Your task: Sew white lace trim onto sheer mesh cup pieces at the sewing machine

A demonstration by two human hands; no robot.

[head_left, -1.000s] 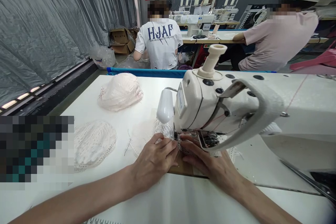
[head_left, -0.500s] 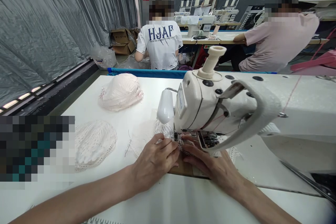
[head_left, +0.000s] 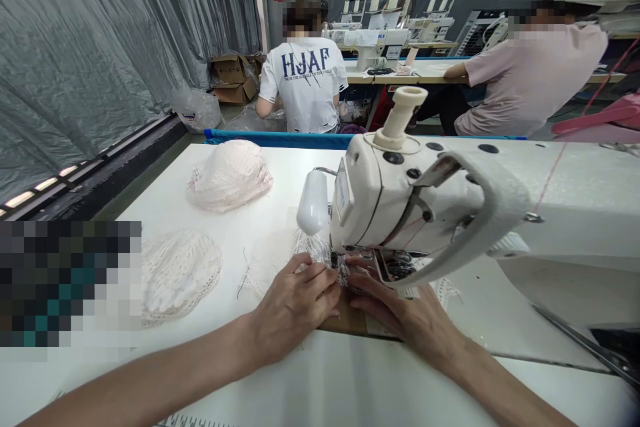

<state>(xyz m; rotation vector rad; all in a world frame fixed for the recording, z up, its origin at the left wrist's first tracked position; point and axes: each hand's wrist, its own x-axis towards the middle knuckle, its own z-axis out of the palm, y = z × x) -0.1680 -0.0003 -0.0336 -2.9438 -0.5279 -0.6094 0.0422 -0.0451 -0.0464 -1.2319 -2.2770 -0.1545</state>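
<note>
A white sewing machine (head_left: 370, 193) stands over a piece of white lace (head_left: 313, 245), which runs under its needle area. My left hand (head_left: 300, 300) has its fingers curled together on the near edge of the lace, left of the presser foot. On the other side, my right hand (head_left: 405, 307) reaches beneath the machine head, its fingers holding the lace close to the needle. Part of that hand is hidden by the curved white guard (head_left: 493, 213). Pink thread runs down the machine. The needle tip itself cannot be made out.
Left on the white table (head_left: 165, 373) lie a pale pink cup-shaped piece (head_left: 230, 177) and a white lace piece (head_left: 183, 273). Scissors (head_left: 580, 337) rest at the right. A white lamp (head_left: 313, 203) hangs beside the machine head. Two people (head_left: 305, 80) sit beyond the table.
My hands and the lace stay nearly in place. The view has shifted very slightly, so the machine appears a little further left.
</note>
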